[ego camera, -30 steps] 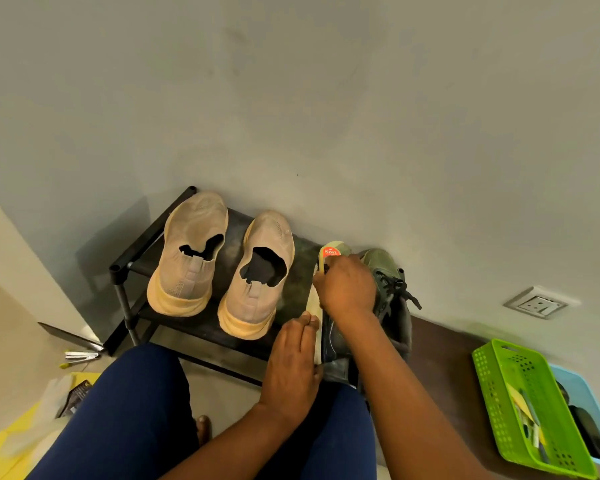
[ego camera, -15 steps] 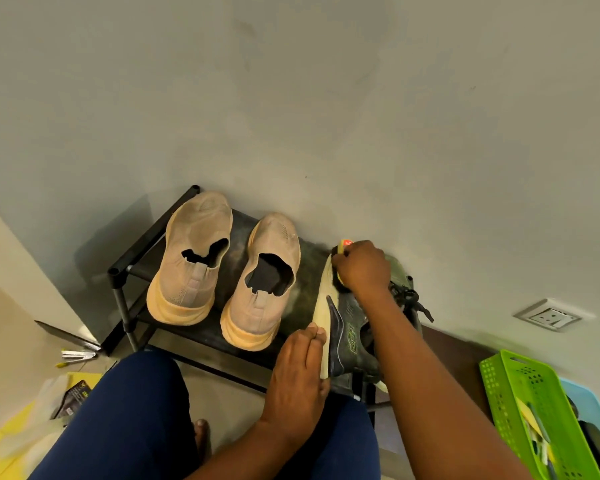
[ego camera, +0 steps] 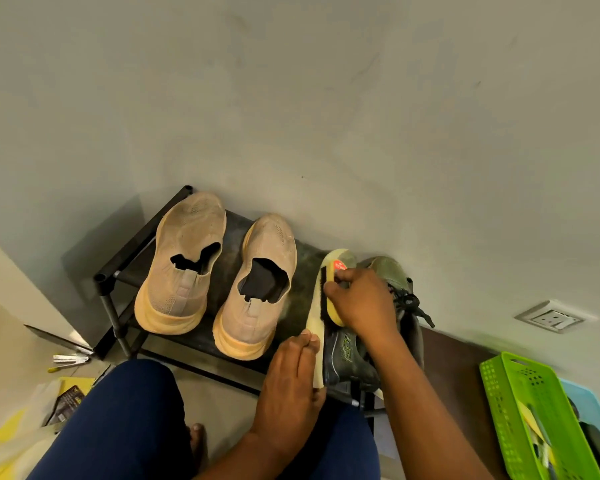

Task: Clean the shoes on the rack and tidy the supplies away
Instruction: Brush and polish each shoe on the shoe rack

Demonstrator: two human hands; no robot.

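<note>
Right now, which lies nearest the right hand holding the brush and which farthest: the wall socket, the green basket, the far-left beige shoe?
1. Wall socket, right of the right hand.
2. Far-left beige shoe, at the rack's left end.
3. Green basket, lower right.
The first two are close to call.

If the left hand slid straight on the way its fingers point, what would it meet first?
The left hand already touches the dark shoe's pale sole. Going straight on, it would likely run along that sole towards the brush in the right hand; depth is unclear.
</note>
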